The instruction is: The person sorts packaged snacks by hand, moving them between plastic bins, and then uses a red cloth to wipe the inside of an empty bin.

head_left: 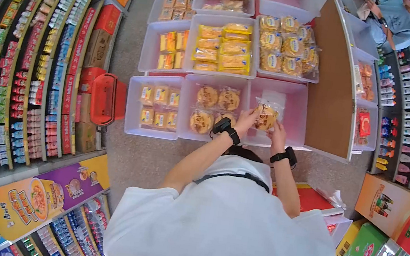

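Note:
A round, flat pastry in a clear wrapper (265, 117), brown-flecked on its face, is held between both my hands. My left hand (247, 121) grips its left edge, and my right hand (278, 134) pinches the lower right side. Beneath them is a white bin with a pinkish inside (295, 114), where a pale sheet lies toward the back. In the bin just left, several similar wrapped round pastries (207, 97) lie flat; my left forearm partly covers one. Each wrist wears a black strapped device.
Behind stand bins of yellow-wrapped pastries (234, 48) and bagged round cookies (286, 42). A brown panel (333, 78) rises at the right. A red basket (104, 98) hangs by the left shelves (36, 62). Another person (395, 21) is at the far right.

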### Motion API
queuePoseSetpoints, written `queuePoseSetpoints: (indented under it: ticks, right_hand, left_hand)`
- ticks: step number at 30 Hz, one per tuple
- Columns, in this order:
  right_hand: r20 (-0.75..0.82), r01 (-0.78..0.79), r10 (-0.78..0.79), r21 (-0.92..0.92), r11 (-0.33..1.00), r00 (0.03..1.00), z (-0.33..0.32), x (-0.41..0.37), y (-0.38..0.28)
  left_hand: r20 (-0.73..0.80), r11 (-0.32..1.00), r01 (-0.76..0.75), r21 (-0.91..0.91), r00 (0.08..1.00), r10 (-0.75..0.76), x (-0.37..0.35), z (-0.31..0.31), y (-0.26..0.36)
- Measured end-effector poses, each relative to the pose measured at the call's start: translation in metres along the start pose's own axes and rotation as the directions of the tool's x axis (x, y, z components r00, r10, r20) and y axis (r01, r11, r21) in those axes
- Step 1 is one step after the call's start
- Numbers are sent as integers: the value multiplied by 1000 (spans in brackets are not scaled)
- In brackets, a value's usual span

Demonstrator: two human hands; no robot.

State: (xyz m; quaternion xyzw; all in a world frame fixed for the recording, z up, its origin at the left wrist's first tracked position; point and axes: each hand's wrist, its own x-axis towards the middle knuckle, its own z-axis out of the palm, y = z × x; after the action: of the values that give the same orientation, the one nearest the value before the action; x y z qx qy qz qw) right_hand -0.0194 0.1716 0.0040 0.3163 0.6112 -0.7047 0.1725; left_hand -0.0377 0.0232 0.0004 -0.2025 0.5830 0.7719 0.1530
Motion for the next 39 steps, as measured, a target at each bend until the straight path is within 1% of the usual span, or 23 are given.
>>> queuePoseSetpoints:
  ticks: [2, 4, 5, 6, 8, 9, 12, 13, 14, 20, 21, 22, 23, 25, 27, 28, 30, 32, 33, 34, 35, 37, 39]
  right_hand:
    - [39, 109, -107, -47, 993, 993, 13, -5, -1]
    - [31, 112, -111, -40, 993, 993, 33, -14, -9]
    - [74, 157, -152, -61, 986, 986, 44, -23, -14]
    - [115, 202, -192, -81, 976, 975, 51, -26, -16]
    - [137, 222, -205, -122, 967, 969, 60, -14, 1]
    - [210, 211, -175, -166, 963, 962, 68, -12, 4]
    - [320, 256, -169, -252, 933, 932, 85, -8, 24]
    - [369, 438, -301, -381, 814, 879, 89, 4, 45]
    - [435, 593, -410, -484, 644, 801, 91, 11, 57]
    - [505, 601, -333, -591, 539, 796, 92, 6, 69]
    - [519, 603, -315, -613, 511, 795, 92, 3, 65]
    - [511, 597, -316, -616, 514, 799, 91, 0, 61]
    - [549, 584, -251, -596, 552, 797, 91, -2, 57]
    - [576, 562, -192, -578, 592, 795, 94, -2, 52]
    - [566, 413, 158, -739, 533, 809, 97, 4, 55]
    - [558, 409, 150, -741, 533, 816, 96, 12, 67]
    - [637, 597, -51, -688, 412, 769, 96, 21, 90]
    - [593, 553, -73, -688, 470, 802, 95, 15, 87]
    - [617, 546, -84, -616, 568, 783, 93, 15, 87]
    - [638, 531, -97, -534, 658, 764, 91, 14, 89]
    - [630, 523, -97, -537, 662, 770, 86, 12, 91]
    - [628, 447, -110, -409, 796, 771, 78, -4, 74]
    - [555, 348, -63, -425, 835, 829, 68, -12, 61]
  left_hand:
    - [51, 996, 86, 35, 995, -88, -1, -27, -13]
    - [5, 992, 48, -120, 999, -48, -19, -44, -1]
    - [-48, 972, 180, -149, 981, -189, -47, -42, 41]
    - [-47, 972, 192, -136, 979, -200, -46, -55, 29]
    - [-24, 952, 61, -300, 997, -72, -35, -84, -8]
    - [-126, 969, 60, -238, 988, -92, -50, -84, 9]
    - [-169, 969, 60, -240, 980, -103, -52, -106, -1]
    - [-213, 964, 152, -220, 957, -199, -63, -102, 18]
    - [-218, 963, 148, -223, 956, -197, -60, -108, 11]
    - [-244, 984, 173, 47, 957, -157, -53, -120, -5]
    - [-284, 972, 171, 163, 951, -120, -50, -121, -10]
    - [-318, 945, 171, 278, 945, -77, -47, -120, -16]
    - [-309, 944, 172, 282, 948, -80, -44, -121, -22]
    - [-218, 861, 146, 486, 975, -42, -34, -125, -40]
    - [-201, 842, 192, 504, 974, -102, -35, -119, -46]
    - [-196, 822, 236, 518, 968, -154, -33, -116, -50]
    - [-178, 836, 191, 515, 977, -114, -21, -121, -69]
    - [-170, 858, 125, 498, 984, -45, -3, -135, -109]
    - [-172, 892, 98, 442, 985, -23, -3, -133, -109]
    - [-164, 890, 99, 444, 986, -28, -4, -132, -109]
    - [-140, 925, 118, 361, 988, -71, -7, -132, -110]
    - [-83, 969, 145, 202, 988, -130, -15, -129, -97]
    - [-86, 964, 98, 246, 993, -79, -35, -118, -64]
